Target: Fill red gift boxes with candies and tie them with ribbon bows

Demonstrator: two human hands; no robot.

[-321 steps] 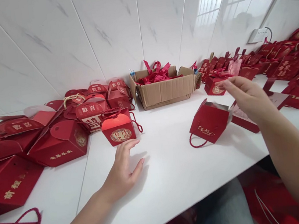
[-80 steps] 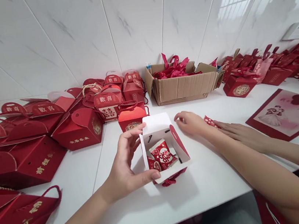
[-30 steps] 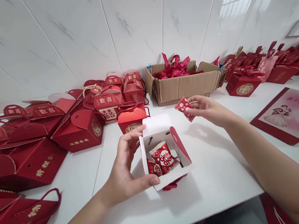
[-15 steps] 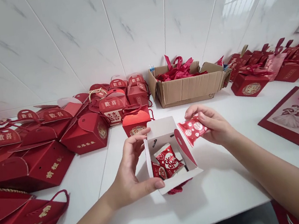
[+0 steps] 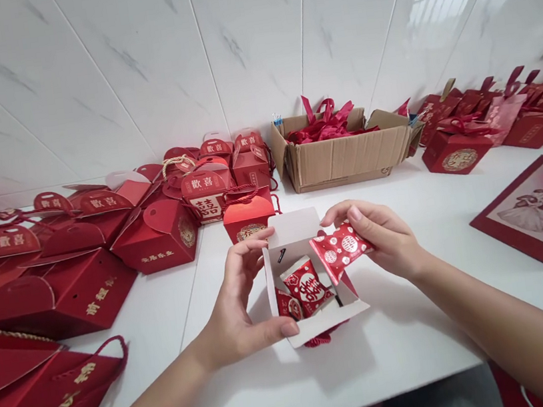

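An opened gift box (image 5: 300, 226), white inside with its flaps up, stands on the white table. My left hand (image 5: 246, 308) grips its left side, thumb at the near edge and fingers at the far corner. Red candy packets (image 5: 308, 286) with white print lie inside it. Between the thumb and fingers of my right hand (image 5: 382, 235) is a red candy packet (image 5: 341, 249) with round white emblems, held over the box's right part. It covers some of the right flap. A red cord (image 5: 318, 340) shows under the box's near side.
Red gift boxes (image 5: 155, 237) crowd the left and back of the table (image 5: 259, 400). A cardboard box (image 5: 346, 159) with red ribbons stands by the tiled wall. More red boxes (image 5: 457, 152) and a flat picture box (image 5: 540, 213) are at right.
My right hand has moved left with the candy packet, from beside the box to over its opening. My left hand keeps its hold on the box.
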